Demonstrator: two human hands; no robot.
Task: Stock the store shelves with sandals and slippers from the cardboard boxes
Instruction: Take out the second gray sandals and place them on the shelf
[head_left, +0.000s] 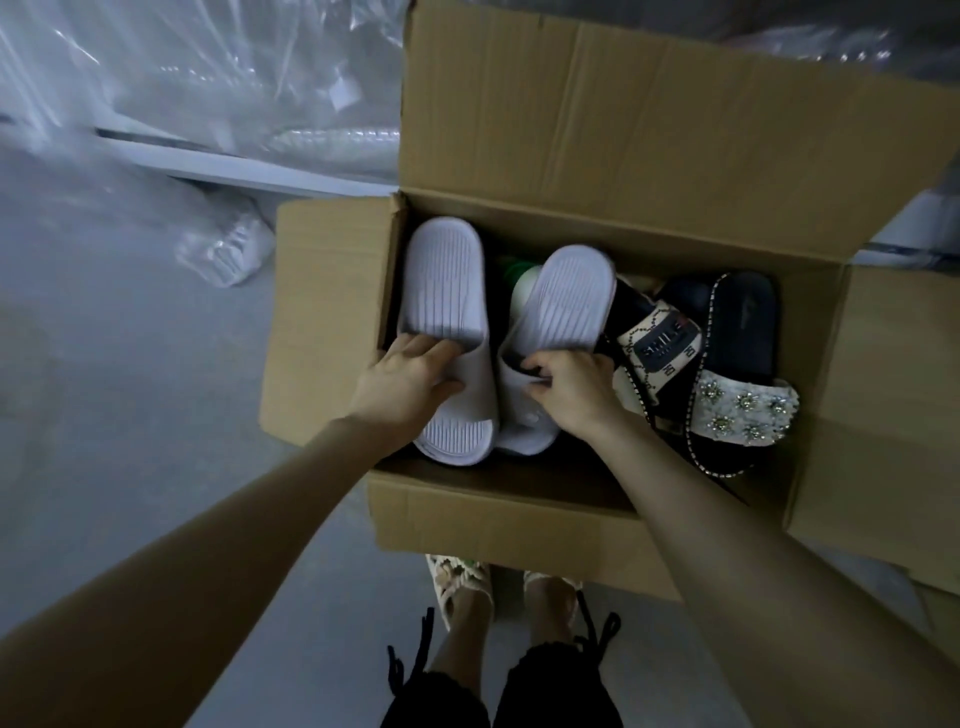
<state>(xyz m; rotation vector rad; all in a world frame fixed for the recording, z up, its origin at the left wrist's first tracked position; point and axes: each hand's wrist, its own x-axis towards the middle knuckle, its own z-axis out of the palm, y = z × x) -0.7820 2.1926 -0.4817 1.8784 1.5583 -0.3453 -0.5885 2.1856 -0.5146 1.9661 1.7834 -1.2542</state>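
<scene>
Bare forearms reach down into the open cardboard box (519, 525) on the floor. The left grip (405, 376) curls round the strap of the left white slipper (441, 280). The right grip (569, 387) pinches the strap of the right white slipper (566, 296). Both slippers sit at the box's left end, beside a jewelled sandal (748, 408).

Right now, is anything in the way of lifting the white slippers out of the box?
Nothing visible: left hand and right hand grip the slippers, the box is open, other sandals lie aside.
</scene>
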